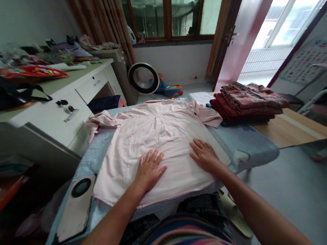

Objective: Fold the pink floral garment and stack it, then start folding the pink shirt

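Note:
A pale pink shirt (155, 129) lies spread out on a table covered with a light blue cloth (241, 146). Its collar end points away from me and its sleeves reach out to both sides. Fine wrinkles run across the fabric. My left hand (150, 169) rests flat on the lower middle of the shirt, fingers spread. On the lower right part, my right hand (204, 153) also lies palm down with its fingers stretched out. Neither hand grips anything.
Folded dark red garments (245, 101) are stacked at the table's far right, by a wooden board (299, 126). A phone (76, 208) lies at the left edge. Left stands a white desk (65, 120) heaped with things. A round-framed object (144, 78) stands beyond the table.

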Demonstrator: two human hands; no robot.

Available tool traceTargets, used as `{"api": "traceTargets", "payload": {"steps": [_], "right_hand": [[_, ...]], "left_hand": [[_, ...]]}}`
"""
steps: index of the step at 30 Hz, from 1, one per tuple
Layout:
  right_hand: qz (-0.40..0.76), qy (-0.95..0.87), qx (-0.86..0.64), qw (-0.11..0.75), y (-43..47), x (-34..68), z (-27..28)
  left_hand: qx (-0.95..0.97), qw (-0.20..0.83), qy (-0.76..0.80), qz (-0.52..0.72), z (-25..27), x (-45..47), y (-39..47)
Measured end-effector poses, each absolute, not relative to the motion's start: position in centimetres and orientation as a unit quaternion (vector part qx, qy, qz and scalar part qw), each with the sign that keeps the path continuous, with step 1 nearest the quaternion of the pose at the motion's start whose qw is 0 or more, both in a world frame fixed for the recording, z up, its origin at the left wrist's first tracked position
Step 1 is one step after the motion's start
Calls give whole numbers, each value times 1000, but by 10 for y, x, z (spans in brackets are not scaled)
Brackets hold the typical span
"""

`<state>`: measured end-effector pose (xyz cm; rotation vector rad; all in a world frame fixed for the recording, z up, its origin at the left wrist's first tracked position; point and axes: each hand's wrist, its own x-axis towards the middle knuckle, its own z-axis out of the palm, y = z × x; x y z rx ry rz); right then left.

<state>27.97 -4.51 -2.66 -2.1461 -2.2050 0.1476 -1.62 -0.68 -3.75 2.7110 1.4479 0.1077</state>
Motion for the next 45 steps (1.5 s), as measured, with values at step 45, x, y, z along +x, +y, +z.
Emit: {"api": "traceTargets", "payload": {"steps": [45], "right_hand": [[-46, -732, -629, 259, 16, 288, 0]], "left_hand": [[678, 515, 438, 289, -5, 46, 51]]}}
